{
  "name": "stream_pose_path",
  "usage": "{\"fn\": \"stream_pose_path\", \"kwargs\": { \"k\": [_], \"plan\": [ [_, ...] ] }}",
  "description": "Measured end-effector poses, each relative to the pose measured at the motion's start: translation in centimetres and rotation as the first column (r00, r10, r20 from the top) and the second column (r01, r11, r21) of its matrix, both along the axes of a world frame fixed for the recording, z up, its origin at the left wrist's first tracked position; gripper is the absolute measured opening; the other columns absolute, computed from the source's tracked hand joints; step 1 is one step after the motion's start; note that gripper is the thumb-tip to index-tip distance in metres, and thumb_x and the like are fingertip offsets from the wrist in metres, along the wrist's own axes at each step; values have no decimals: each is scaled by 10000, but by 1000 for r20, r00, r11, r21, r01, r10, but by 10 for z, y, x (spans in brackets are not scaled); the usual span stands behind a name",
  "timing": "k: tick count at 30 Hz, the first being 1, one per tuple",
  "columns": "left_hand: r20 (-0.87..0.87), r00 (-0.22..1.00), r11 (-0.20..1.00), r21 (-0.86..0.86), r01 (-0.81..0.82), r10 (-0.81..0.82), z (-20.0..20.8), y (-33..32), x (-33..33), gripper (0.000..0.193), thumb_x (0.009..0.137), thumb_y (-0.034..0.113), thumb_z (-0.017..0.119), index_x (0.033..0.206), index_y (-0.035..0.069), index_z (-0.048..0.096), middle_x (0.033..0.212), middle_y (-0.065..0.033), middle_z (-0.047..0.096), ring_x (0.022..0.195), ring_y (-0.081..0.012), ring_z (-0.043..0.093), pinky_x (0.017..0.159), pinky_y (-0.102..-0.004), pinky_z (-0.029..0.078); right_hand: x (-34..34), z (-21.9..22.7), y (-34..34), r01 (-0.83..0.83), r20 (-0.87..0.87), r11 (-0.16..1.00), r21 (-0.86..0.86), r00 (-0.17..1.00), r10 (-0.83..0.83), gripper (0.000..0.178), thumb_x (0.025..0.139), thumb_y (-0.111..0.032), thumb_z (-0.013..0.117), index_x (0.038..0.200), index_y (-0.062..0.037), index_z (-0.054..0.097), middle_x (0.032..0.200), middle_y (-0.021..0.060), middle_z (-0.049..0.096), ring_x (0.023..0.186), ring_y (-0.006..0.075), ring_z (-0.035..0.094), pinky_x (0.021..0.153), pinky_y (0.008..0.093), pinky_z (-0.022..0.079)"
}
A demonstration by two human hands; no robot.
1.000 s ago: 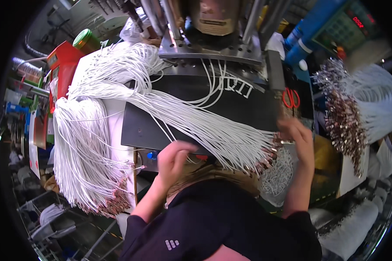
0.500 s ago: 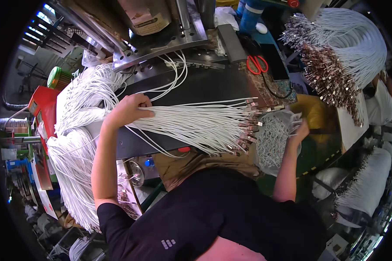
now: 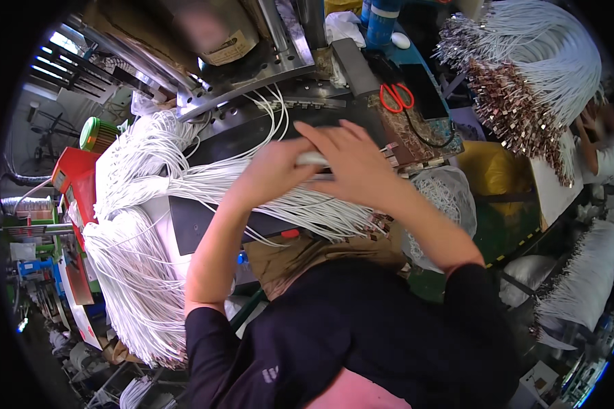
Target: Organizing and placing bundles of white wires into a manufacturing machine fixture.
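A fan of white cables [image 3: 314,213] with small metal connectors [image 3: 378,223] at their right ends lies across the dark worktop. My left hand [image 3: 273,170] is closed round part of these cables, and a short white stretch of them shows between my two hands. From the right, my right hand [image 3: 355,163] arches over the same cables, fingers and thumb stretched apart. It is slightly blurred, and its palm side is hidden. To the left, the cables run into a large heap of white cables [image 3: 133,273].
Red-handled scissors [image 3: 396,98] lie beyond my right hand. A clear bag of small white pieces [image 3: 450,198] hangs right of the worktop. A metal machine frame [image 3: 252,85] stands at the back. Another large cable bundle [image 3: 525,88] is at far right, near another person's arm [image 3: 593,146].
My right hand has moved from the clear bag leftward over the cables. My left hand has slid right along them and now meets the right hand. The view has shifted slightly.
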State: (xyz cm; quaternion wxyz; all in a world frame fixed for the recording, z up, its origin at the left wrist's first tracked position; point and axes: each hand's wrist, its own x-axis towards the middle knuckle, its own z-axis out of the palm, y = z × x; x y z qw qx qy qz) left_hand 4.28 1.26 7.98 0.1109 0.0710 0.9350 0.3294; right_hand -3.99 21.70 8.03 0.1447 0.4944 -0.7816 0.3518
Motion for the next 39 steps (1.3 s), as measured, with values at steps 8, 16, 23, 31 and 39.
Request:
{"fn": "stream_pose_path", "kwargs": {
  "k": [8,16,23,31,39],
  "plan": [
    [-65,934,933,101,-345,352,-25,-81,36,242,945,214,629,1061,7,674,798,-123,676,740,-231,637,692,-326,488,-49,24,-10,15,1,714,700,1000,-21,392,868,-272,667,1226,-118,624,1041,130,680,993,311,659,771,412,535],
    [-250,839,876,127,-466,483,-23,-70,37,214,945,217,623,939,16,697,783,-181,657,699,-335,616,675,-359,489,-44,-54,4,-42,130,885,463,991,-21,222,915,-196,599,1105,-95,655,1000,130,677,943,331,657,803,451,527],
    [-318,907,958,24,-284,277,16,-1,16,284,982,265,576,942,16,708,753,-169,644,683,-239,641,651,-367,482,-13,-46,-18,-140,90,942,304,989,118,184,852,-129,613,1028,-86,647,924,103,659,923,317,643,779,428,542],
    [563,826,467,720,-513,39,-21,28,44,325,1030,316,524,1101,26,650,770,2,594,615,-94,499,523,-262,369,-13,-37,-12,-408,-80,856,316,888,453,321,847,-177,671,1149,-70,648,998,85,677,828,257,626,730,351,550],
    [540,793,377,697,-609,283,-66,4,-13,257,1029,236,517,1145,37,630,784,9,575,582,-62,452,516,-195,303,-40,-48,-58,-470,628,880,-65,666,402,341,901,-204,618,1205,-53,637,950,115,648,871,241,639,763,376,528]
  ]
}}
